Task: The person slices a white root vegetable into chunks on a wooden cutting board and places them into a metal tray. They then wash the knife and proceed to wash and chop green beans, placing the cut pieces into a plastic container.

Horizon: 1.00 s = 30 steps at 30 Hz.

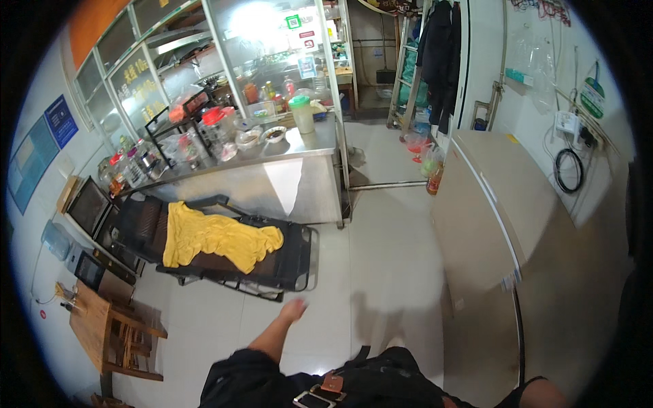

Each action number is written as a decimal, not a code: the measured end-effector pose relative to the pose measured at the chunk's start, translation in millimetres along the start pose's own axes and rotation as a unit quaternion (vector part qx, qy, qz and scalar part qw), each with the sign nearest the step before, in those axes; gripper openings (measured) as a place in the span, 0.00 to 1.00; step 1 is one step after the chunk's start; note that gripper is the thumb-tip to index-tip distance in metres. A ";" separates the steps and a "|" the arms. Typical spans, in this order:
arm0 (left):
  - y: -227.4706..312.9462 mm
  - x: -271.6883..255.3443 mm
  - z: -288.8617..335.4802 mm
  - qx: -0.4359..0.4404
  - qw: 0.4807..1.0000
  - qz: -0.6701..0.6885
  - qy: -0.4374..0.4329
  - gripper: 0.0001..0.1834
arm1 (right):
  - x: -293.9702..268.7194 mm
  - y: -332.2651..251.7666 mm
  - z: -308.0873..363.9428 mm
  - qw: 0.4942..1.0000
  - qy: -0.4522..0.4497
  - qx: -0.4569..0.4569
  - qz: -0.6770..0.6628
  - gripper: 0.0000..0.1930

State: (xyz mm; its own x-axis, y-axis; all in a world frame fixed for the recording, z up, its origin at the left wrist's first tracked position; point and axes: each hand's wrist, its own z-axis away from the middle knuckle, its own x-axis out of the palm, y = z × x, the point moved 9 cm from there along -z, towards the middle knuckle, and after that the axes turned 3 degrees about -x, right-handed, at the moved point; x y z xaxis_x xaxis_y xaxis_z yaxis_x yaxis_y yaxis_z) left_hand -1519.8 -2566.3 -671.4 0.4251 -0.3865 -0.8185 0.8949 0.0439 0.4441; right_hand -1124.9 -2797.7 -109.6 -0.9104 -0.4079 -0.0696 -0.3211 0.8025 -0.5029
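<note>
One yellow cloth (218, 239) on our folding cot (286, 262), likely soft and light, best pinched at an edge; left hand (294, 310) blurred, fingers' spread untellable, holding nothing.

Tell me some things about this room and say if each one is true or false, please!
1. A yellow cloth lies on the black folding recliner. True.
2. The left hand holds a cup. False: it is empty, out over the pale tiled floor.
3. The stainless steel counter carries jars and bowls on top. True.
4. The small wooden table stands in the middle of the floor. False: it stands at the left wall.
5. Dark jackets hang near the doorway at the back. True.
6. The beige chest-shaped cabinet has its lid wide open. False: the lid is closed.
</note>
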 end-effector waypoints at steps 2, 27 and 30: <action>142.8 -90.8 -80.0 0.096 0.982 0.159 0.042 0.21 | -72.7 99.0 19.1 0.995 0.040 0.096 0.011 0.12; 373.7 -200.1 -982.3 0.006 0.991 0.077 -0.108 0.17 | -705.8 913.4 368.9 0.603 -0.161 0.741 0.247 0.14; 441.7 -274.1 -1130.0 0.067 0.990 0.115 0.038 0.16 | -773.3 1029.5 323.5 0.595 -0.135 0.764 0.211 0.14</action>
State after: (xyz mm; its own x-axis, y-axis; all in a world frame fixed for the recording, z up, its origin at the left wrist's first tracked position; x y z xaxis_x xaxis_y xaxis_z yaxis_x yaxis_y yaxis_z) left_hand -1087.7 -1400.0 -662.8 0.6289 -0.3099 -0.7130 0.7495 -0.0022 0.6620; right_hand -667.1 -1797.0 -852.3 -0.6848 -0.5303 -0.4999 0.7206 -0.3904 -0.5730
